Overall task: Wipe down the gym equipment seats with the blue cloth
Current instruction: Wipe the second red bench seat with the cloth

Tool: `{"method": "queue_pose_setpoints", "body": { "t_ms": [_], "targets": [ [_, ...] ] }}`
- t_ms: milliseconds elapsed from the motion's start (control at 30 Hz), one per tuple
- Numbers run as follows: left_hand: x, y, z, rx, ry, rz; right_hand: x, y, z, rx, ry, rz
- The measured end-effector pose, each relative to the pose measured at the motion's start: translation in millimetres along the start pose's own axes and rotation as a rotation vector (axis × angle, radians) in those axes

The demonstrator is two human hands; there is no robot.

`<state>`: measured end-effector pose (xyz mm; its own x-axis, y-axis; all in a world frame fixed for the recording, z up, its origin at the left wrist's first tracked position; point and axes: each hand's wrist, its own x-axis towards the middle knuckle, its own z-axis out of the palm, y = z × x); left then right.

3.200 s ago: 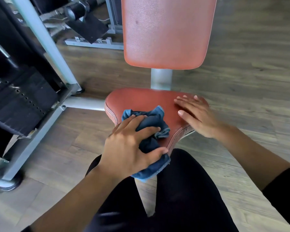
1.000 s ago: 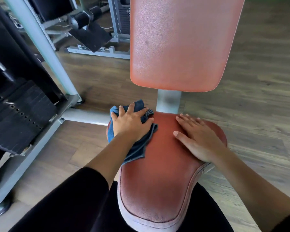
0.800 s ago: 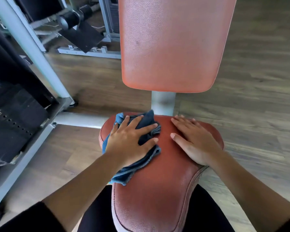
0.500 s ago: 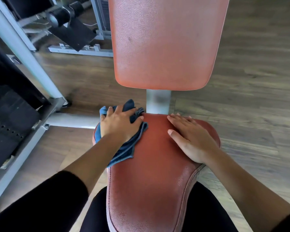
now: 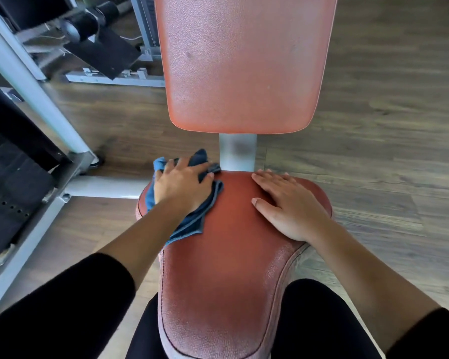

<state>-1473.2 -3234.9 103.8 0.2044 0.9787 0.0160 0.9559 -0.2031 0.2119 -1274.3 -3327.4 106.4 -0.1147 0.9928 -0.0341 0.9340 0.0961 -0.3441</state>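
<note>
grey machine frame (image 5: 36,94) (weight stack (image 5: 11,198) beside it) on wood floor (image 5: 373,125).

no readable text, labels or numbers, seemingly none anywhere

Soft, even light puts a sheen on the backrest (image 5: 244,60) and seat (image 5: 226,281), without hard shadows. Wide-angle distortion bends the edges; the floor (image 5: 386,125) looks slightly smeared.
</note>
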Motion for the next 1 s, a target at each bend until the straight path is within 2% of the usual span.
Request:
{"method": "queue_pose_setpoints", "body": {
  "t_ms": [133, 200, 300, 367, 433, 633, 733, 800, 867, 933, 967, 1000],
  "targets": [
    [-32.0, 8.8, -2.2, -0.071, -0.059, 0.219, -1.4, 0.5, -1.1, 0.015, 0.010, 0.017],
    [-47.4, -10.2, -8.6, -0.132, -0.014, 0.274, -2.4, 1.0, -1.1, 0.012, 0.019, 0.037],
    [-38.7, -29.6, -13.0, -0.126, 0.039, 0.160, -5.0, 1.3, -1.0, -0.020, 0.026, 0.076],
    [-23.1, -19.2, -12.3, -0.093, 0.027, 0.033, -10.7, 3.9, -2.4, -0.038, 0.031, 0.121],
    [-14.5, 2.8, -11.2, -0.050, -0.003, -0.006, -20.5, 8.7, -3.6, -0.026, 0.038, 0.162],
    [-34.9, 53.8, -7.7, -0.114, -0.151, 0.193, -47.2, 29.0, -7.6, 0.015, 0.016, 0.193],
    [-55.6, 55.7, -5.9, -0.120, -0.224, 0.268, -51.3, 30.6, -7.9, 0.031, 0.012, 0.197],
    [-63.3, 51.7, -10.5, -0.212, -0.256, 0.284, -49.7, 27.0, -9.9, 0.076, -0.003, 0.227],
    [-64.8, 45.2, -25.0, -0.450, -0.213, 0.202, -44.8, 17.6, -12.1, 0.125, 0.014, 0.256],
    [-60.6, 30.1, -40.4, -0.743, -0.095, -0.025, -38.1, 0.7, -14.3, 0.186, 0.091, 0.249],
    [-56.6, 18.9, -45.2, -0.806, -0.006, -0.071, -34.5, -10.9, -15.5, 0.212, 0.122, 0.225],
    [-51.2, 6.3, -44.9, -0.738, 0.059, -0.067, -30.8, -24.1, -16.3, 0.229, 0.134, 0.190]
  ]
}}
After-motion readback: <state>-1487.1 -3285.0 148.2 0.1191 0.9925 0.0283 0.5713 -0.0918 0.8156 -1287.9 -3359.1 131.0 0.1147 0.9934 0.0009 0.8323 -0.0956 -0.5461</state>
